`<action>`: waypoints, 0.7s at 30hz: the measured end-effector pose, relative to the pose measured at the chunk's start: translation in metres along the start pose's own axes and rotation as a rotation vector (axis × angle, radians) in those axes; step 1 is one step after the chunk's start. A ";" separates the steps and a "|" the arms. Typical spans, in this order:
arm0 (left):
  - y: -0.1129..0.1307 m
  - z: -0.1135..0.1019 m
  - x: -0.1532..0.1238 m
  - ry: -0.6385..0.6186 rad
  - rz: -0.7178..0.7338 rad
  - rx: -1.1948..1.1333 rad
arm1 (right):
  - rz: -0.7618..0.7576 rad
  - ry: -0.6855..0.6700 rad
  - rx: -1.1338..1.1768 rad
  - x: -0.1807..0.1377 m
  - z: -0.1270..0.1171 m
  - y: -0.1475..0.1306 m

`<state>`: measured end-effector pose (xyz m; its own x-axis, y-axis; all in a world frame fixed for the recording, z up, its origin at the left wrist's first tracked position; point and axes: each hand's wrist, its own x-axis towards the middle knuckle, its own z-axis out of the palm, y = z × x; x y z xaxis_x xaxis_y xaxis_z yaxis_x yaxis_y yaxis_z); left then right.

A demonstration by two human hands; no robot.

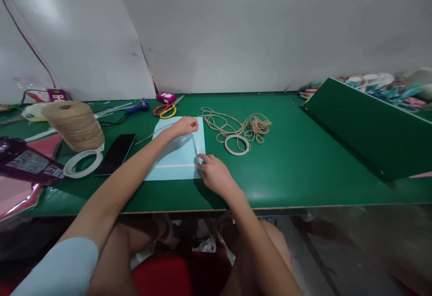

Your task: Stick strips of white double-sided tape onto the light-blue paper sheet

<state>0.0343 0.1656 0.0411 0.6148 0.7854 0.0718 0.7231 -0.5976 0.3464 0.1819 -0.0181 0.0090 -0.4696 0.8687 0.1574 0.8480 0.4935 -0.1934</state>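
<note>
A light blue sheet of paper (175, 152) lies before me, with a white strip of tape (175, 166) along its near edge. Another narrow white strip (197, 143) runs up near the sheet's right edge. My left hand (185, 126) is closed in a pinch at the far end of that strip. At its near end, the fingertips of my right hand (216, 174) touch the strip by the sheet's corner, index finger stretched out and fingers apart. A ring-shaped roll of tape (237, 154) and a tangle of brown twine (258, 127) lie to the right.
Scissors (168, 111), a phone (118, 152), a larger tape roll (67, 170), a twine spool (76, 125) and a purple bottle (27, 161) stand or lie to the left. A green board (367, 129) leans at the right, before heaped scraps. A white partition (236, 39) closes the back.
</note>
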 end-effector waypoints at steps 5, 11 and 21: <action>-0.005 0.010 0.014 -0.072 0.044 0.068 | 0.010 -0.026 0.012 0.001 0.002 0.000; 0.000 0.015 0.019 -0.094 0.092 0.139 | 0.007 -0.031 0.019 0.001 -0.002 -0.001; -0.002 0.030 0.011 -0.042 0.130 0.260 | 0.021 -0.047 -0.005 0.000 -0.003 -0.003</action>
<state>0.0491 0.1701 0.0130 0.7160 0.6956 0.0589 0.6907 -0.7181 0.0855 0.1801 -0.0202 0.0127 -0.4628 0.8799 0.1076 0.8589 0.4751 -0.1911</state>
